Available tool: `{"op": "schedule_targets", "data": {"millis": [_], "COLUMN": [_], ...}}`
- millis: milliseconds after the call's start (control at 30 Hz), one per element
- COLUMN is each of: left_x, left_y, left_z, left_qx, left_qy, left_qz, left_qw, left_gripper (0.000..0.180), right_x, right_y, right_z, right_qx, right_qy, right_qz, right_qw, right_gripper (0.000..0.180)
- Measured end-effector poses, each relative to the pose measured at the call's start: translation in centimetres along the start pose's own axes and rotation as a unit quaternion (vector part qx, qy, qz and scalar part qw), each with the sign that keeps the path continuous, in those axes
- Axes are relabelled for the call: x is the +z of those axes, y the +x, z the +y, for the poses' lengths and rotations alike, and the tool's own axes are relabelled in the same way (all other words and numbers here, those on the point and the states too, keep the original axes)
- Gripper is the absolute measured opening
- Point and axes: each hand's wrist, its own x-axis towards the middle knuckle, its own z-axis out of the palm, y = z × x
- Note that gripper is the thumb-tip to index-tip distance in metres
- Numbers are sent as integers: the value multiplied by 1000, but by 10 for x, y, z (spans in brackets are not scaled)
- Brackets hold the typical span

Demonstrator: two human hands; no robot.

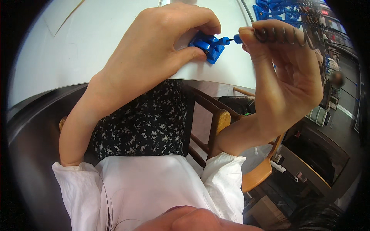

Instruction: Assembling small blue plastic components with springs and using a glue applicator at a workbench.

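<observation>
Head view: white tabletop (77, 46) ran across the top from 9 to 2 o'clock, edge bent by the lens; wooden chair (258, 179) at 4 o'clock, cluttered dark room beyond at 3 to 4. Person's white shirt (150, 184) at 6 to 7 o'clock, black floral skirt (140, 129) at 8 to 9. Main thing, a blue plastic clamp-like piece (214, 57), sat between 12 and 1 o'clock, near the table's front edge. Left hand (162, 44), at 11 to 12 o'clock, curled round it: thumb against the near side, index finger bent over the far side. Right hand (287, 77), at 2 o'clock, had thumb and index finger pinched on the end of a dark coiled cord (261, 35), other fingers curled loosely; coils ran along the index finger toward the right. Blue end sleeve (237, 39) stuck out of that pinch, and a short dark strand joined it to a blue bead (224, 41) beside the clamp-like piece. More blue pieces (266, 11) with dark coils lay heaped at 1 to 2 o'clock.
</observation>
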Motion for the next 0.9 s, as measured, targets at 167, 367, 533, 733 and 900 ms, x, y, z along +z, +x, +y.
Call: {"op": "schedule_targets", "data": {"millis": [167, 367, 533, 733, 900], "left_x": [5, 19, 19, 19, 20], "left_y": [-2, -4, -7, -5, -5], "left_z": [-8, -25, -26, -26, -26], "left_qx": [13, 140, 114, 138, 151], "left_qy": [14, 35, 31, 29, 30], "left_qz": [-6, 134, 107, 130, 133], "left_qw": [1000, 980, 987, 982, 979], "left_gripper": [25, 32, 36, 31, 31], "right_x": [3, 3, 5, 7, 3], "right_y": [-1, -1, -4, -5, -4], "right_z": [-11, -15, -14, -10, -11], "right_qx": [58, 55, 94, 93, 84], "right_qy": [-3, -29, -19, 16, -10], "right_qz": [3, 21, 28, 40, 29], "right_qw": [998, 998, 995, 995, 996], "right_gripper": [21, 20, 21, 21, 20]}}
